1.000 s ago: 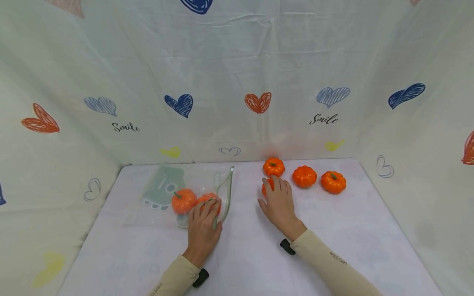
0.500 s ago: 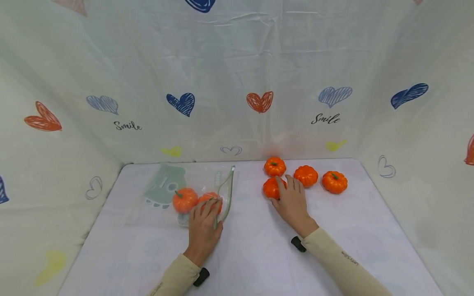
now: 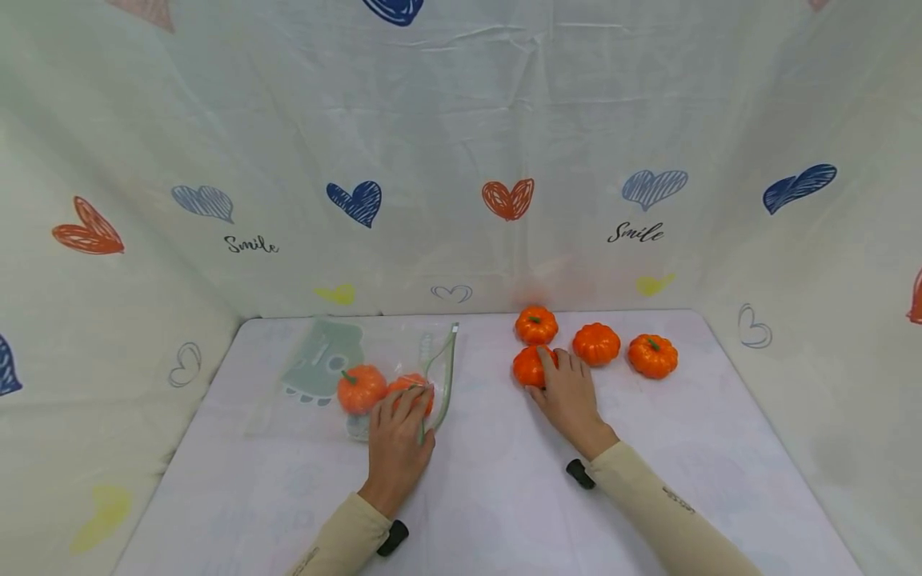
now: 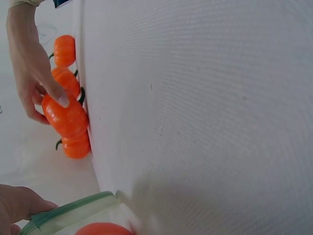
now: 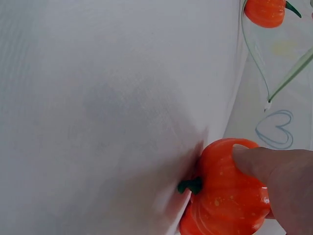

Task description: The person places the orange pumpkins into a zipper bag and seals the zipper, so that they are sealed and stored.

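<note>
In the head view my left hand [image 3: 398, 452] holds the open edge of a clear zip bag [image 3: 327, 344] with a green print; the left wrist view shows the thumb against the bag's green rim [image 4: 73, 208]. Two orange toy pumpkins lie inside: one [image 3: 362, 390] shows fully through the plastic, the other [image 3: 409, 382] is partly behind my fingers. My right hand [image 3: 572, 408] grips another toy pumpkin [image 3: 527, 368] from its right side. In the right wrist view the thumb presses on this pumpkin [image 5: 227, 188], and its dark green stem points toward the tabletop.
Three more toy pumpkins stand at the back right: one [image 3: 536, 325] behind the gripped one, one [image 3: 596, 345] beside my right fingers, one [image 3: 653, 357] farther right. A white cloth with printed hearts [image 3: 508, 199] hangs behind the white table [image 3: 490, 496].
Over the second, my right hand has shifted right, from over the pumpkin to its right side, uncovering more of it. My left hand and the bag stay nearly still.
</note>
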The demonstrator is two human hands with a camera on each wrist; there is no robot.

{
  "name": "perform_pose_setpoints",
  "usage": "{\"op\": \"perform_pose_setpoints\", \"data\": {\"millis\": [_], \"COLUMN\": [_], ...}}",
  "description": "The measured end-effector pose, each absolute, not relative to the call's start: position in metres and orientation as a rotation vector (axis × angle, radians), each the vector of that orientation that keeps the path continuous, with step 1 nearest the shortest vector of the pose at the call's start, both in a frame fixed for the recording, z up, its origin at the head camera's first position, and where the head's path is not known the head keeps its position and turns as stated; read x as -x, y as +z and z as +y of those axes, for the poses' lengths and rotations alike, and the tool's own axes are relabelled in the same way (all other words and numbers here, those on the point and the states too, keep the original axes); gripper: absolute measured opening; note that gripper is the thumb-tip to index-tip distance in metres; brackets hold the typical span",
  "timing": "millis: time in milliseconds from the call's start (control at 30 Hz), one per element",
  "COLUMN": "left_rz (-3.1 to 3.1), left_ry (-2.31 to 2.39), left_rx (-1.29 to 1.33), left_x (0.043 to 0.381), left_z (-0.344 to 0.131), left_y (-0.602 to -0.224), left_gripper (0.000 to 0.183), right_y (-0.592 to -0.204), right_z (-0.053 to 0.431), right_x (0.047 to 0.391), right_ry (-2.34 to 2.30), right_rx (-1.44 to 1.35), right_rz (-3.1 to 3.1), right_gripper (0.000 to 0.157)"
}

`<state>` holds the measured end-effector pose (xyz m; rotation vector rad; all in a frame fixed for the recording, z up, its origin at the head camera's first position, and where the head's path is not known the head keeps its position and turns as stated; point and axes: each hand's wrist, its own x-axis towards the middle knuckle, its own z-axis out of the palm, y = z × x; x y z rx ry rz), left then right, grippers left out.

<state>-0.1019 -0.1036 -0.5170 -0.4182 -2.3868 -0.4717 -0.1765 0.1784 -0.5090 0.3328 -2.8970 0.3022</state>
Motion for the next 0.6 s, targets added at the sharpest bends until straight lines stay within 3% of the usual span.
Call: {"op": "perform_pose_setpoints", "data": {"millis": [600], "left_rz": [-2.377], "left_ry": [-0.469], "left_rx": [0.417], "left_x": [0.102], "left_z": [-0.104], "left_y": [-0.517], "left_gripper": [0.074], "right_y": [-0.5], "right_z": [0.149], "right_x": [0.16], "right_ry": [0.361], "right_rx": [-0.445], "right_rz": [-2.826], "right_gripper": [0.078]}}
